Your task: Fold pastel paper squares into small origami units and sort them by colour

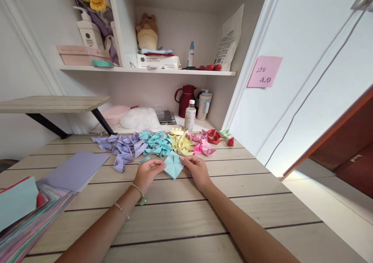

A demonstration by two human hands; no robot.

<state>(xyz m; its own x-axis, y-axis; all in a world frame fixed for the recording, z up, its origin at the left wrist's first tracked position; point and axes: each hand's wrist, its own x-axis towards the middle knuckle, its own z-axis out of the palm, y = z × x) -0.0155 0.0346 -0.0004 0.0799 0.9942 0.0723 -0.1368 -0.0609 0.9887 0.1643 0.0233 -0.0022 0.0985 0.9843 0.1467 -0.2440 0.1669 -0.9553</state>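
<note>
A light blue folded paper piece (173, 165) lies on the wooden table (186, 212), pinched on both sides. My left hand (148, 172) grips its left edge with closed fingers; a bead bracelet and a cord sit on that wrist. My right hand (197, 169) pinches the right edge. Just beyond them lies a row of finished folded paper shapes: purple (122, 146), blue (155, 142), yellow (182, 142), pink (202, 144) and red (215, 137).
A stack of coloured paper sheets (26, 212) with a purple sheet (74, 170) on top lies at the left. At the back stand a red jug (185, 99), a bottle (190, 116), a beige cup (204, 104) and a pink box (115, 114). Shelves above hold boxes and bottles.
</note>
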